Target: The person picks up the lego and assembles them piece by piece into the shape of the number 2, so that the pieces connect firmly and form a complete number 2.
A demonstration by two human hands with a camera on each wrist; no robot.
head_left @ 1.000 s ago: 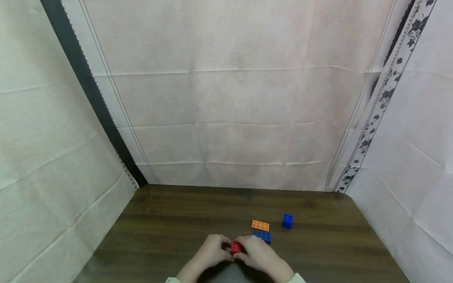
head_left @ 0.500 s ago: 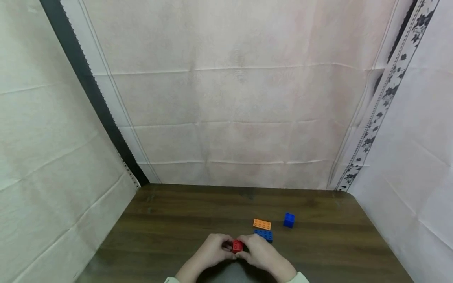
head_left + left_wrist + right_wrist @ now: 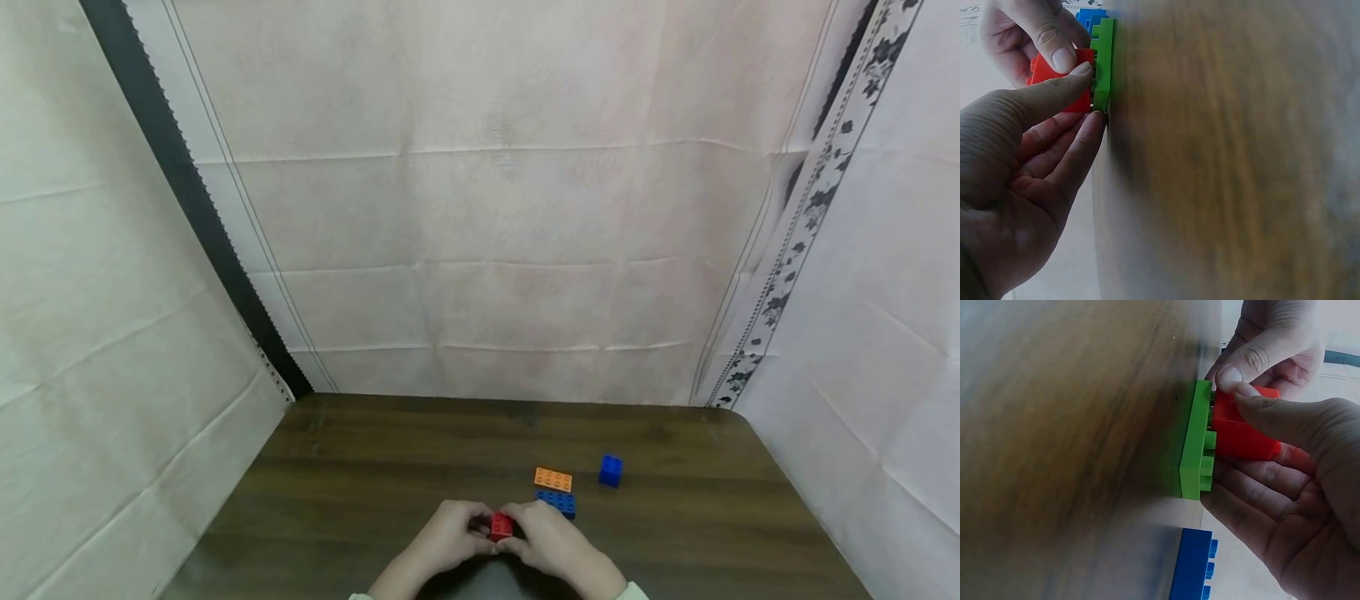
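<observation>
Between both hands, a red toy building brick (image 3: 502, 526) stands on the studs of a flat green brick (image 3: 1196, 444), which lies on the table. Some green studs show along the seam; whether the red brick is fully seated I cannot tell. My left hand (image 3: 453, 533) pinches the red brick from the left, its thumb on the near face (image 3: 1063, 87). From the right, my right hand (image 3: 547, 537) pinches the same brick, with the two thumbs meeting there. In the head view the hands hide the green brick. Just beyond the right hand lies a blue brick (image 3: 556, 503).
An orange brick (image 3: 553, 479) lies right behind the blue one. Farther right stands a smaller, taller blue brick (image 3: 611, 471). The brown wooden table (image 3: 360, 467) is enclosed by pale cloth (image 3: 480, 217) at the back and both sides.
Both hands keep their hold on the red brick with hardly any visible motion. The head view shifts slightly; the other bricks stay in place.
</observation>
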